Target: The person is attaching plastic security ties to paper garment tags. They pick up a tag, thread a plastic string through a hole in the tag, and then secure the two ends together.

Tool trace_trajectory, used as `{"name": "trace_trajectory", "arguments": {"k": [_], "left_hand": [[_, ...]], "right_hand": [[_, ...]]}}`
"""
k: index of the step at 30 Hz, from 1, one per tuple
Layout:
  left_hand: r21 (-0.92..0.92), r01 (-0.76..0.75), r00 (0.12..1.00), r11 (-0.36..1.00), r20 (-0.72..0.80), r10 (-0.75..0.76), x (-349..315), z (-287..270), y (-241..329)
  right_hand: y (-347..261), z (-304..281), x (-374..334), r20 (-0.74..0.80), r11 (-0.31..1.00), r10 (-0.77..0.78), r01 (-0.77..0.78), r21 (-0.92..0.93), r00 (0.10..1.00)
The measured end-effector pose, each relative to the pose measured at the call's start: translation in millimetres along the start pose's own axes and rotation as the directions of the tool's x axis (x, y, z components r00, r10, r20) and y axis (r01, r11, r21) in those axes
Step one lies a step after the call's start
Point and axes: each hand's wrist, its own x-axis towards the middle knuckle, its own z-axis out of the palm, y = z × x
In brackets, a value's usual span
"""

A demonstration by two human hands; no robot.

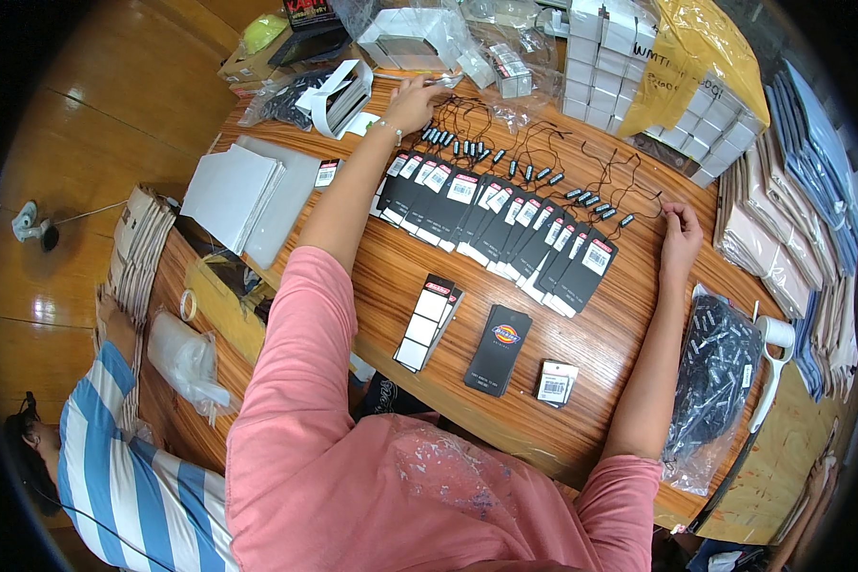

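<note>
A fanned row of black hang tags (520,224) with white barcode labels lies across the wooden table, each with a black string (543,143) stretched toward the far side. My left hand (415,103) reaches past the row's far left end, fingers bent together beside the strings; what they hold is hidden. Off the right end, my right hand (682,234) is pinched at the tip of the last string. Nearer to me lie white-panelled label strips (424,324), a stack of black tags (499,351) with a coloured oval, and a small stack of barcode tags (556,383).
A bag of black strings (710,381) and a white tape dispenser (777,348) lie right. Folded garments (777,219) and stacked white boxes (610,81) stand at the far right. White sheets (229,195) lie left. Another person in a striped shirt (129,467) works at lower left.
</note>
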Motion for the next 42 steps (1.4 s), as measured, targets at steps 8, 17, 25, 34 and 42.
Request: {"name": "trace_trajectory", "arguments": {"k": [8, 17, 25, 34, 42], "left_hand": [[0.138, -0.102, 0.991, 0.985, 0.097, 0.09, 6.3, -5.1, 4.4], [-0.232, -0.029, 0.999, 0.972, 0.01, 0.033, 5.0, -6.3, -27.9], [-0.155, -0.17, 0.982, 0.973, 0.051, 0.18, -1.6, -10.0, -11.2], [-0.11, -0.107, 0.993, 0.988, 0.036, 0.112, 11.7, -4.2, 16.7], [0.053, -0.117, 0.991, 0.992, 0.077, 0.113, 15.4, 1.0, 30.3]], "right_hand": [[2.7, -1.1, 1.0, 0.005, 1.0, -0.003, 0.003, -0.002, 1.0], [-3.7, 0.3, -0.5, 0.008, 1.0, -0.015, 0.015, -0.007, 1.0], [2.4, -0.6, 1.1, 0.006, 1.0, -0.025, 0.025, -0.01, 1.0], [0.7, -1.3, -0.1, -0.005, 0.999, -0.035, 0.034, -0.026, 0.999], [5.2, -1.3, 1.3, 0.008, 0.999, -0.034, 0.034, 0.006, 0.999]]}}
